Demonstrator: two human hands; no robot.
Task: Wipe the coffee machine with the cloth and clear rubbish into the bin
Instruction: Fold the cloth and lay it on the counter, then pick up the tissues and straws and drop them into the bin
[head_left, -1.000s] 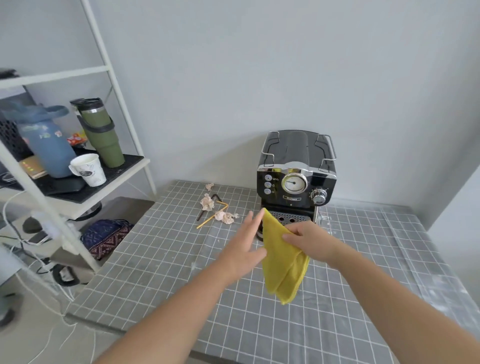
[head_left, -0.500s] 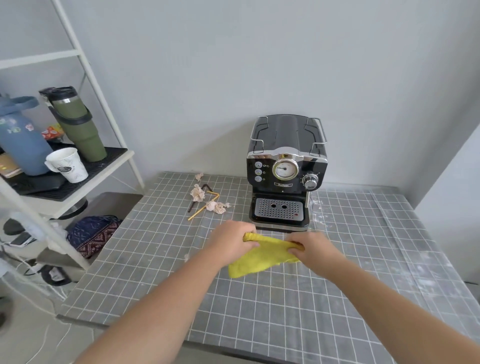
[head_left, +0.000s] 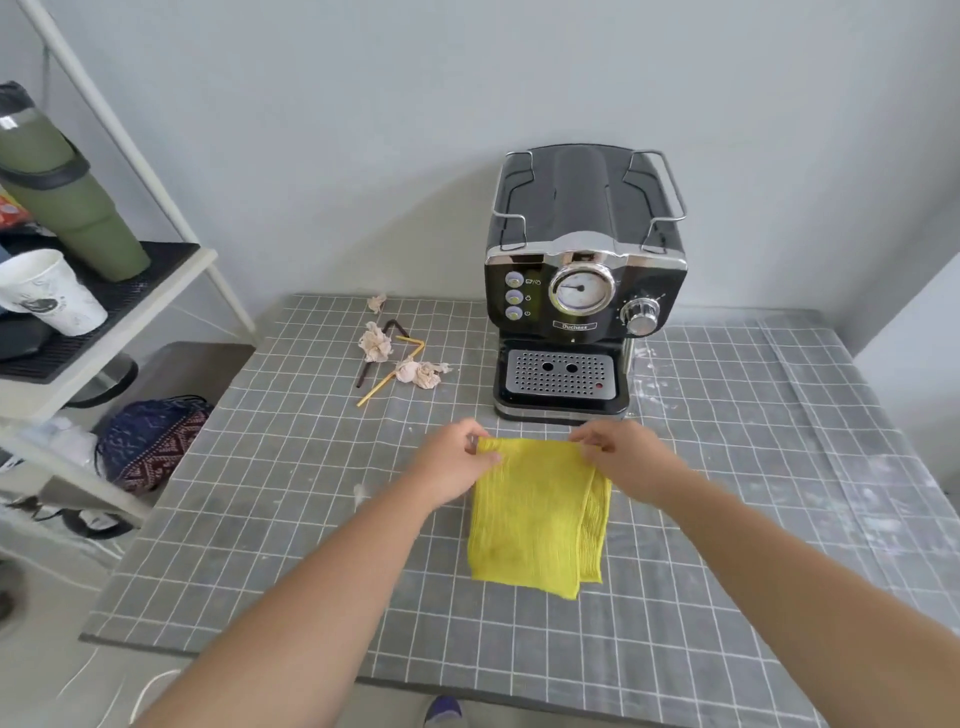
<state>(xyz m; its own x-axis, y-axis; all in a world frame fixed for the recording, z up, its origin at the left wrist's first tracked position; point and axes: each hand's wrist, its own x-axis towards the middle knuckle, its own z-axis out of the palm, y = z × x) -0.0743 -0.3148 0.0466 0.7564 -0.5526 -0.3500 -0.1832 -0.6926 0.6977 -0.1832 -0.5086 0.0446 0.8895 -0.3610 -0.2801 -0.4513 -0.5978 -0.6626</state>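
Far left: white metal shelf (head_left: 171, 270) with a ribbed black mat. On it a tall olive-green tumbler (head_left: 67, 208), leaning, and just in front a white paper cup (head_left: 49, 293) with dark print. On the floor below, a navy drawstring bag (head_left: 148, 441) with a maroon zigzag pattern.

Counter (head_left: 270, 519): grey cloth cover, white grid lines, creased, with pale dusty patches toward the right side.

Back left of the counter: small scatter of rubbish. Crumpled beige paper wads (head_left: 376, 343), three or four, soft and irregular. Among them a bent black straw (head_left: 382, 345) and a bent yellow straw (head_left: 392, 374), crossing near the wads.

Left hand (head_left: 457, 465): fingers curled, thumb and fingertips pinching the far left corner of the cloth (head_left: 537, 514).

Cloth: bright yellow, ribbed weave, folded into a rough rectangle with a doubled layer along its right edge. It lies flat on the counter, just in front of the coffee machine (head_left: 582, 280).

Right hand (head_left: 626, 457): fingers bent, pinching the far right corner of the cloth.

Coffee machine: glossy black box with chrome trim, wire rails on top, round dial gauge, three small buttons to its left, a chrome knob to its right, perforated steel drip tray at the base. It stands at the back of the counter, near the wall.
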